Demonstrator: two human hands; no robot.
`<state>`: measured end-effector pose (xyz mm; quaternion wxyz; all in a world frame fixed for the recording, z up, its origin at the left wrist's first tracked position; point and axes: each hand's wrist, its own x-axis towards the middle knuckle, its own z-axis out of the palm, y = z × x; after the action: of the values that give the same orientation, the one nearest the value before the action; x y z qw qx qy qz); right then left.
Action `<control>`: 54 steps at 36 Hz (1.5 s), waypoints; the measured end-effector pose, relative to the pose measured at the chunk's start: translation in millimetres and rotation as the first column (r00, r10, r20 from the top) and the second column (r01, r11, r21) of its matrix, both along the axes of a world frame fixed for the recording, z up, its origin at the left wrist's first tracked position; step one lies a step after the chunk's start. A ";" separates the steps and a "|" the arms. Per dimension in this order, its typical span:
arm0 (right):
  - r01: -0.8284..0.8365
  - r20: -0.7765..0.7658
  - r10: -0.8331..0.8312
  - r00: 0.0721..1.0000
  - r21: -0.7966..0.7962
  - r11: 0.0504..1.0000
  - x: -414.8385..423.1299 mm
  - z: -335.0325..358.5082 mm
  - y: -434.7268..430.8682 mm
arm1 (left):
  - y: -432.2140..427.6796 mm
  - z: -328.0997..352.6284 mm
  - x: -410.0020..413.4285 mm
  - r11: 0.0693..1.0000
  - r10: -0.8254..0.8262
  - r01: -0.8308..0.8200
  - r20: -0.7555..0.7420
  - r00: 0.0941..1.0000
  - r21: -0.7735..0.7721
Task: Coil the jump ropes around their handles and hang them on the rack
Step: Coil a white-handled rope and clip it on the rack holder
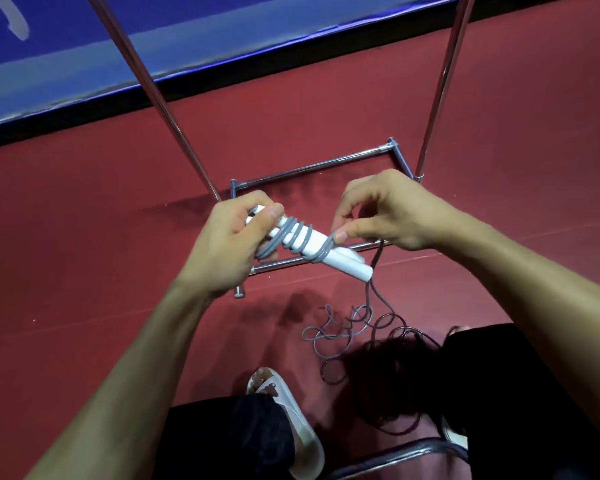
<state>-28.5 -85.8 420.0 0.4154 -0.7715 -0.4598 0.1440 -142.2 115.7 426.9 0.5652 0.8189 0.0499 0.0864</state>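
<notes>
I see my left hand (229, 244), fingers curled tight around two white plastic jump-rope handles (347, 266), with turns of thin grey cord (297, 233) wound just past its thumb. My right hand (395, 209) pinches the cord beside those turns. Slack trails below onto the red floor (84, 237), near the chrome rack (312, 166).

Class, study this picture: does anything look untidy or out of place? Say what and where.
Most of the thin grey rope cord lies in a tangled heap on the red floor, below the white plastic handles; only a few uneven turns are wound on.
</notes>
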 end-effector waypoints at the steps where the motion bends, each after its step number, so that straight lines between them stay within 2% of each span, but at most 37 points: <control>1: -0.017 0.012 0.017 1.000 0.001 1.000 -0.7 -1.7 1.1 | -0.3 0.9 -0.2 1.000 -0.016 0.016 -0.008 1.000 -0.027; 6: -0.043 -0.047 0.044 0.998 0.024 0.999 -5.4 -6.3 3.7 | 0.4 -0.7 -0.3 0.976 -0.082 0.072 -0.040 0.996 -0.208; 10: -0.032 -0.306 0.088 0.948 0.186 0.982 -11.6 1.8 5.7 | -2.7 -0.6 1.1 0.911 -0.049 0.037 -0.018 0.999 -0.411; 12: -0.005 -0.465 0.125 0.876 0.250 0.968 -12.0 3.3 6.0 | -7.9 1.2 1.4 0.862 -0.042 0.041 0.009 0.999 -0.505; 14: -0.032 -0.631 0.230 0.741 0.308 0.951 -10.7 1.6 6.3 | -12.8 1.0 1.1 0.813 -0.027 0.036 0.024 0.999 -0.582; 16: -0.056 -0.727 0.313 0.612 0.354 0.933 -7.4 -3.3 6.2 | -19.0 1.1 0.4 0.771 -0.007 0.020 0.023 1.000 -0.637; 19: -0.082 -0.753 0.382 0.535 0.404 0.911 -7.8 -8.1 6.1 | -30.0 0.8 0.4 0.708 -0.011 0.035 0.038 0.999 -0.705; 23: 0.115 -0.830 0.360 0.426 0.445 0.888 -21.2 4.0 12.1 | -34.4 2.7 4.5 0.650 0.022 0.014 0.037 0.999 -0.760; 26: 0.189 -0.869 0.334 0.365 0.421 0.887 -23.4 6.7 16.0 | -35.6 4.2 7.9 0.624 0.052 -0.016 0.020 0.998 -0.781; 28: 0.198 -0.883 0.312 0.349 0.396 0.897 -20.0 1.5 17.0 | -36.4 2.3 10.2 0.587 0.076 -0.044 0.001 0.997 -0.808; 30: 0.233 -0.883 0.273 0.382 0.378 0.896 -20.3 -2.3 20.0 | -36.6 -0.4 12.9 0.559 0.104 -0.080 -0.026 0.994 -0.826; 32: 0.320 -0.888 0.203 0.414 0.350 0.880 -21.9 -7.1 23.7 | -37.3 -3.2 15.9 0.520 0.149 -0.137 -0.069 0.986 -0.843; 36: 0.489 -0.914 0.112 0.391 0.309 0.816 -27.1 -10.2 30.8 | -42.6 -2.1 22.8 0.398 0.288 -0.294 -0.186 0.939 -0.869; 39: 0.520 -0.858 0.017 0.514 0.327 0.789 -29.3 -14.5 35.4 | -43.8 1.7 28.5 0.336 0.409 -0.382 -0.232 0.882 -0.861; 42: 0.515 -0.753 -0.156 0.639 0.268 0.815 -32.8 -20.8 38.0 | -43.4 1.6 34.8 0.383 0.509 -0.447 -0.219 0.832 -0.808; 44: 0.544 -0.717 -0.251 0.650 0.210 0.812 -34.3 -21.2 39.8 | -44.9 -1.2 39.2 0.445 0.558 -0.483 -0.188 0.808 -0.754; 46: 0.561 -0.681 -0.313 0.662 0.173 0.809 -34.1 -20.0 40.7 | -46.2 -4.8 43.2 0.539 0.603 -0.508 -0.113 0.790 -0.672; 49: 0.538 -0.613 -0.375 0.696 0.098 0.837 -32.1 -16.3 39.5 | -45.9 -9.1 44.4 0.741 0.610 -0.531 0.083 0.788 -0.410; 51: 0.506 -0.655 -0.345 0.672 0.066 0.860 -31.9 -14.2 38.5 | -43.5 -11.0 41.5 0.811 0.578 -0.532 0.190 0.794 -0.245; 54: 0.476 -0.774 -0.284 0.566 0.026 0.879 -31.8 -10.2 36.3 | -37.1 -15.1 36.2 0.828 0.552 -0.551 0.307 0.775 -0.098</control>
<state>-60.4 -49.5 409.8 0.6753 -0.6685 -0.0816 0.3007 -105.9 78.6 411.8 0.5164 0.7420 0.1945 0.3808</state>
